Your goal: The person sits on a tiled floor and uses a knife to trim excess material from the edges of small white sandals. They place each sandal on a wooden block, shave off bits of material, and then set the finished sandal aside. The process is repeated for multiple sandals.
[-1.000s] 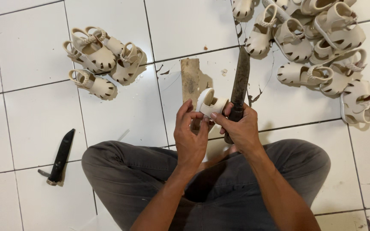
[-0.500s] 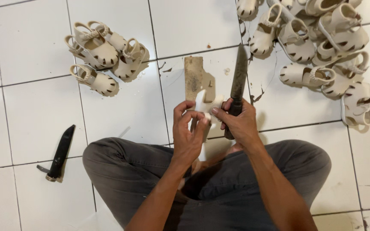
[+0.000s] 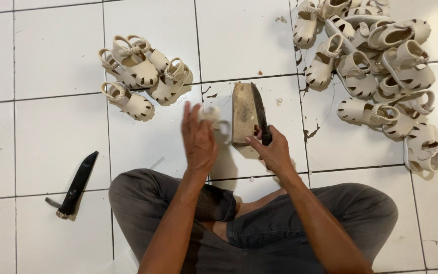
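Observation:
I sit cross-legged on a white tiled floor. My left hand (image 3: 198,139) holds a small cream sandal (image 3: 215,117), blurred by motion, out toward the left of a wooden block (image 3: 242,122). My right hand (image 3: 274,149) grips the handle of a long dark knife (image 3: 258,109), whose blade lies along the block's right edge. The block rests flat on the floor just beyond my hands.
A small heap of cream sandals (image 3: 138,73) lies at the upper left. A larger pile of the same sandals (image 3: 381,76) fills the upper right. A black knife sheath (image 3: 77,183) lies on the floor at the left, near my knee (image 3: 133,190).
My hands were together over my lap, the knife against the sandal. They have now parted: the left hand carries the sandal leftward, the right lowers the knife beside the block.

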